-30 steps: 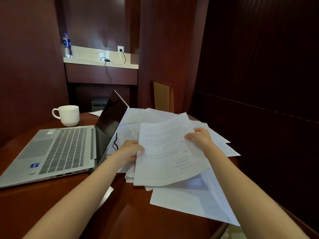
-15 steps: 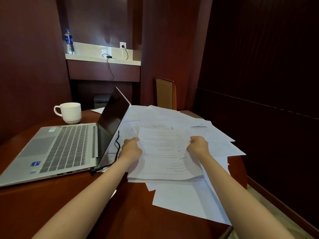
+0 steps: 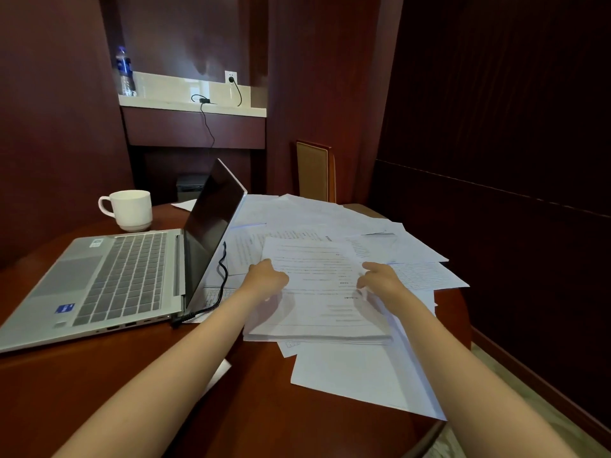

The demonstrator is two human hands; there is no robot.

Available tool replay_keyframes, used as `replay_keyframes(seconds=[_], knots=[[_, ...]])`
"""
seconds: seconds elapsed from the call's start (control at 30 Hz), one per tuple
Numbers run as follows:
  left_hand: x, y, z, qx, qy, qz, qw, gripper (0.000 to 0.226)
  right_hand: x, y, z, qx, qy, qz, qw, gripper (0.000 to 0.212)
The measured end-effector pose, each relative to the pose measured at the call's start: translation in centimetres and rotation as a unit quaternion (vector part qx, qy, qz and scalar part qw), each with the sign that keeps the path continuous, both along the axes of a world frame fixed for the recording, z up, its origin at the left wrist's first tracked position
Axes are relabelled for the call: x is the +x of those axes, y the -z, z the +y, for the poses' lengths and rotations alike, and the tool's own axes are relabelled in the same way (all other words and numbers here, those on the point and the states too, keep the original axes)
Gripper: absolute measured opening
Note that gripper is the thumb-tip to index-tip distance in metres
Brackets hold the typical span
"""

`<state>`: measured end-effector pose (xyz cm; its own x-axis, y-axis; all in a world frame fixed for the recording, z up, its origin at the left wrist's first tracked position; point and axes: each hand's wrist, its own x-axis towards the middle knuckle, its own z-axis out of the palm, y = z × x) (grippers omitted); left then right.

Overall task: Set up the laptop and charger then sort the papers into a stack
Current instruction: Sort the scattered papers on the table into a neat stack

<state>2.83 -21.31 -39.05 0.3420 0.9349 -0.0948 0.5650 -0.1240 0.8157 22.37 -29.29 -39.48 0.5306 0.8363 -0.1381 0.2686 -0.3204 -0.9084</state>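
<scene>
left hand (image 3: 266, 279) and right hand (image 3: 380, 281) grip the paper stack (image 3: 322, 302) beside laptop (image 3: 109, 276)

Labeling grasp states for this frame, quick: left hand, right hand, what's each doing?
Left hand: closed, gripping the left edge of the paper stack.
Right hand: closed, holding the right edge of the same stack.

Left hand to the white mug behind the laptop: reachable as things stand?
Probably not directly. The left hand holds the paper stack, and the screen of the open laptop stands between it and the white mug. Letting go and reaching over the lid would likely work.
</scene>
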Motion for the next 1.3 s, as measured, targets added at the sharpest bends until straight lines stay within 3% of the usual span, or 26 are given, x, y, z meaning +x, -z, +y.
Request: replay_keyframes(seconds=[0.13,0.2,0.27,0.33,0.4,0.53,0.7,0.87,0.93,0.97,1.1,1.2,1.3], knots=[[1.5,0.2,-1.4,0.090,0.060,0.140,0.984,0.065,0.5,-0.1,-0.7,0.007,0.017,-0.025,1.000,0.052],[2.6,0.1,-2.4,0.116,0.117,0.141,0.976,0.068,0.8,-0.2,-1.2,-0.014,0.042,-0.060,0.997,0.045],[3.6,-0.2,-3.2,0.115,0.205,0.145,0.961,0.072,1.3,-0.3,-2.0,-0.040,0.066,-0.103,0.992,0.017],[4.3,-0.4,-4.1,0.113,0.308,0.198,0.924,0.081,2.0,-0.4,-2.8,-0.070,0.095,-0.127,0.985,0.021],[4.6,-0.7,-5.1,0.122,0.378,0.260,0.880,0.084,3.0,-0.6,-3.4,-0.086,0.132,-0.125,0.979,0.008],[4.8,-0.7,-6.1,0.181,0.377,0.288,0.861,0.082,4.7,-0.9,-4.3,-0.084,0.165,-0.089,0.979,0.017],[5.2,-1.8,-7.6,0.287,0.369,0.377,0.800,0.079,5.4,-1.4,-5.8,-0.079,0.170,0.004,0.982,0.023],[5.3,-1.8,-8.3,0.302,0.373,0.365,0.798,0.079,5.7,-2.2,-8.0,-0.144,0.131,0.075,0.978,0.017],[5.4,-1.7,-8.3,0.340,0.366,0.351,0.792,0.061,5.6,-2.4,-8.8,-0.175,0.097,0.081,0.976,0.007],[5.3,-1.5,-8.1,0.360,0.357,0.346,0.789,0.051,5.6,-2.4,-9.0,-0.182,0.085,0.080,0.976,0.012],[4.9,-1.2,-6.9,0.316,0.341,0.304,0.832,0.054,5.5,-2.8,-9.6,-0.211,0.026,0.043,0.976,0.023],[4.5,-1.4,-6.6,0.269,0.335,0.267,0.863,0.055,5.8,-3.1,-9.7,-0.181,0.003,0.068,0.981,0.021],[4.3,-1.4,-6.3,0.269,0.334,0.255,0.866,0.053,5.8,-3.2,-9.3,-0.106,-0.016,0.104,0.989,0.007]])
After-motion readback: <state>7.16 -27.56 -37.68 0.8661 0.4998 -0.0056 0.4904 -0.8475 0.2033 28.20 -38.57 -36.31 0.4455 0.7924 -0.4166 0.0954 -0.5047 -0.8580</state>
